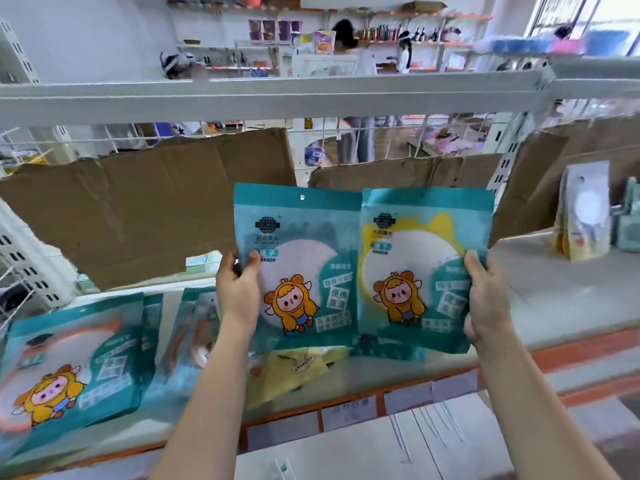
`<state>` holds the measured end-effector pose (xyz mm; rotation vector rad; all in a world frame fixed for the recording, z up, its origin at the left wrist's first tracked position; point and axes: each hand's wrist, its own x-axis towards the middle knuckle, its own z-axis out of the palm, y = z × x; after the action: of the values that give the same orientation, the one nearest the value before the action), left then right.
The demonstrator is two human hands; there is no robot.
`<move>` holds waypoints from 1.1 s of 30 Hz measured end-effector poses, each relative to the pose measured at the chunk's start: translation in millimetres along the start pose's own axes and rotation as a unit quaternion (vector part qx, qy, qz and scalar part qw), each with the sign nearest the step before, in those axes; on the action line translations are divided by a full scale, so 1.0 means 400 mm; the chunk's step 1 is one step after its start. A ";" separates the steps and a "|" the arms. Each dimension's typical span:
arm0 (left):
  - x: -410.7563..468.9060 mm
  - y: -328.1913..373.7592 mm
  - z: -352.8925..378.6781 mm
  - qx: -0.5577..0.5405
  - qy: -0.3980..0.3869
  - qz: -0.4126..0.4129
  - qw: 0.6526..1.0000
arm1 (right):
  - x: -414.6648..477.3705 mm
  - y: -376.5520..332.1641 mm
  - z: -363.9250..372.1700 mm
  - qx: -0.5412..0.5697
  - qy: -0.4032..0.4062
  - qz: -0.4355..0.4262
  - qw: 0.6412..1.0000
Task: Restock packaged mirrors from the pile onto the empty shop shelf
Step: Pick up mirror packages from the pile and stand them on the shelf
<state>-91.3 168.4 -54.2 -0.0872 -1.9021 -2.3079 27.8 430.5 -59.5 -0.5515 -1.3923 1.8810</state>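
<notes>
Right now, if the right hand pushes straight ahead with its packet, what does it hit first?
Probably the torn cardboard sheet lining the shelf back; the right hand and its mirror packet point toward it. Depth is unclear.

Single head cam, wide-angle, facing forward and slightly down at the shelf (540, 282) from close range; both forearms enter from bottom edge, shop aisle behind.

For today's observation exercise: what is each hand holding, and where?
Left hand: left mirror packet, left edge. Right hand: right mirror packet, right edge.
</notes>
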 end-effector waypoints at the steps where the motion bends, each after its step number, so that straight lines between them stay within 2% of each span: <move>1: -0.007 -0.004 0.014 -0.007 -0.008 -0.004 1.000 | -0.003 -0.002 -0.015 -0.010 0.027 -0.013 0.999; 5: -0.036 -0.007 0.084 -0.034 -0.032 -0.023 0.999 | -0.009 -0.019 -0.086 -0.037 0.118 -0.054 0.991; 11: -0.110 0.000 0.231 -0.042 -0.070 -0.004 0.997 | 0.008 -0.074 -0.240 -0.067 0.225 -0.077 0.969; 22: -0.315 -0.096 0.641 -0.034 -0.159 0.018 0.987 | 0.074 -0.213 -0.654 -0.100 0.292 -0.080 0.948; 33: -0.516 -0.156 1.050 -0.084 -0.244 -0.052 0.965 | 0.148 -0.300 -1.034 -0.092 0.420 -0.082 0.899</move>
<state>81.9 607.5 -61.7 -0.6455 -1.9377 -2.7084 314.7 756.5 -76.1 -1.1346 -0.9746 1.1322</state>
